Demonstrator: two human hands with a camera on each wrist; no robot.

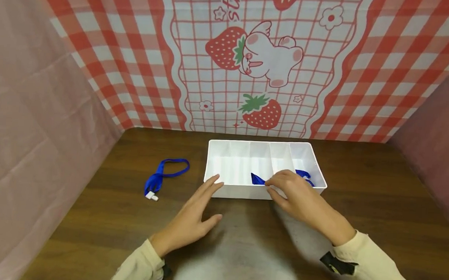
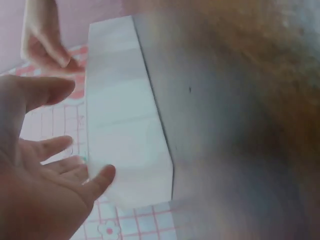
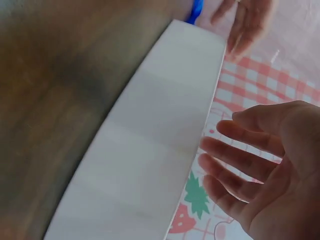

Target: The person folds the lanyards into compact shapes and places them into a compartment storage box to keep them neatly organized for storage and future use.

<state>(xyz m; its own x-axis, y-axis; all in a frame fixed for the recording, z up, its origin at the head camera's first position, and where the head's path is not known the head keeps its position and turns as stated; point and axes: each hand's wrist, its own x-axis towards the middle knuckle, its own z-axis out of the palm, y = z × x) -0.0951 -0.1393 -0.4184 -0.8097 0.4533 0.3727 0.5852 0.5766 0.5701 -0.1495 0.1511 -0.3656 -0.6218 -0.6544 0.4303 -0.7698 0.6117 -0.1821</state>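
A white divided box (image 1: 241, 192) stands on the table with its long side toward me. My right hand (image 1: 295, 194) hovers at the front rim, fingers loosely bent, fingertips beside a blue strap piece (image 1: 257, 179) inside the box. The right wrist view shows nothing between the fingers of that right hand (image 3: 265, 165). Another blue strap piece (image 1: 302, 173) lies in the rightmost compartment, partly hidden by the hand. My left hand (image 1: 190, 218) has its fingers extended at the box's front left corner; whether they touch it I cannot tell.
A blue lanyard (image 1: 161, 174) with a white clip (image 1: 151, 196) lies on the brown wooden table (image 1: 106, 218), left of the box. Behind the box hangs a red-checked strawberry cloth (image 1: 137, 67). Pink cloth (image 1: 39, 105) hangs at the left side.
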